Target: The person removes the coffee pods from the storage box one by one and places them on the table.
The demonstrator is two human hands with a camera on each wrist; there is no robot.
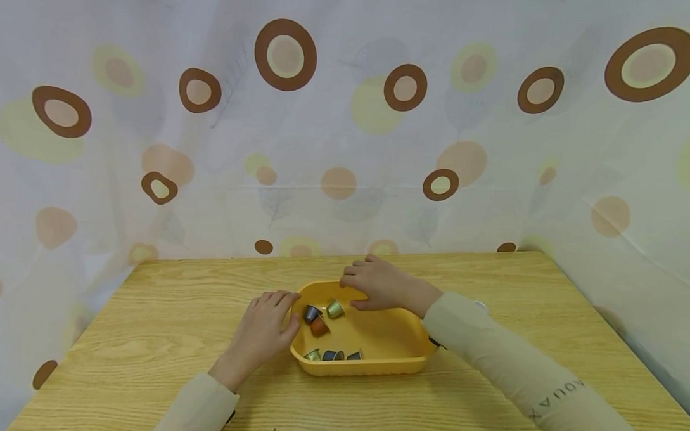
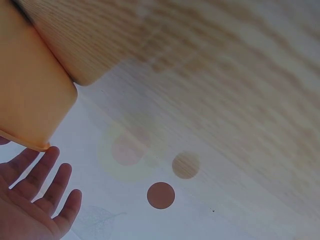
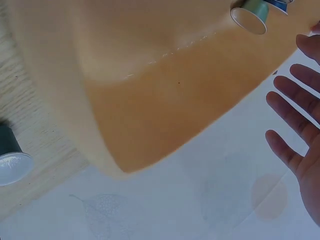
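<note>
A yellow plastic tub (image 1: 384, 366) holds several coffee capsules. A dark one (image 1: 311, 314), an orange-brown one (image 1: 319, 326) and a light green one (image 1: 335, 308) lie at its left end. More, including a dark blue capsule (image 1: 333, 355), lie along the front wall. My left hand (image 1: 263, 329) is at the tub's left rim, fingertips right at the edge, fingers loosely extended. Above the back of the tub, my right hand (image 1: 378, 284) has its fingers spread, with nothing between them. In the right wrist view a green capsule (image 3: 252, 15) lies near that hand.
To the right of the tub, a dark green capsule with a silver lid (image 3: 12, 160) stands on the wooden table (image 1: 172, 329), mostly hidden by my right sleeve (image 1: 498, 356) in the head view. A patterned curtain (image 1: 342, 139) hangs behind the table and along its sides.
</note>
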